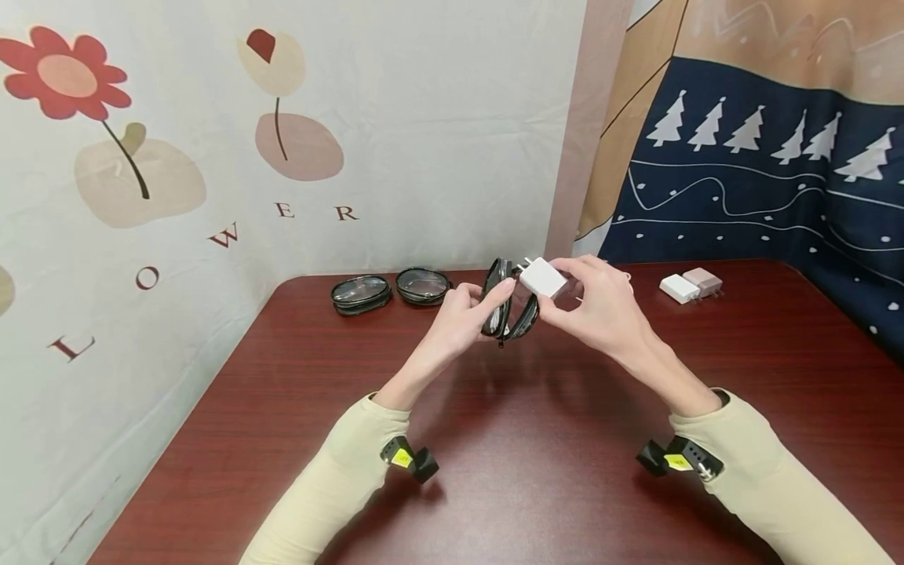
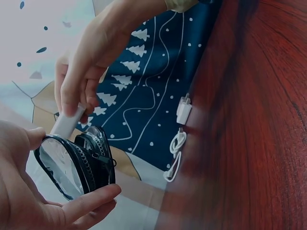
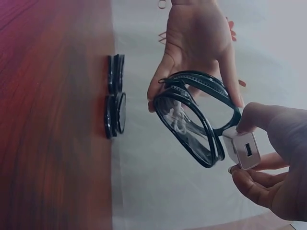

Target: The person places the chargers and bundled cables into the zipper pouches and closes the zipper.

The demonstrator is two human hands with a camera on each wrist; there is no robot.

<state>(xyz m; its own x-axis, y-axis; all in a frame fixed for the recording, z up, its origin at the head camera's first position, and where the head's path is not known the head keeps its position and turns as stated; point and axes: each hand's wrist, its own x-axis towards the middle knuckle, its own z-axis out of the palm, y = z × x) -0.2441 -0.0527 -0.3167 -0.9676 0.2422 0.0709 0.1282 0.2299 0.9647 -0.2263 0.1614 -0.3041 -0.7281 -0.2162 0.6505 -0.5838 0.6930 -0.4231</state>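
My left hand point(image 1: 461, 315) grips a small clear pouch point(image 3: 189, 125) with black trim, held up off the table with its zipper undone. Inside the pouch a white cable point(image 3: 178, 119) shows through the clear side. Between thumb and fingers, my right hand point(image 1: 600, 302) pinches a white charger plug point(image 1: 542, 278) at the pouch's opening. In the head view the plug's prongs point toward the pouch; its USB port faces the camera in the right wrist view. Whether any part of the plug is inside the pouch, I cannot tell.
Two more black-trimmed clear pouches, one left point(image 1: 361, 293) and one right point(image 1: 423, 286), lie at the table's back edge. A white charger point(image 1: 679, 289) and a pinkish charger point(image 1: 702, 281) sit at the back right. A white cable point(image 2: 176, 148) lies near them. Printed curtains hang behind the table point(image 1: 537, 486).
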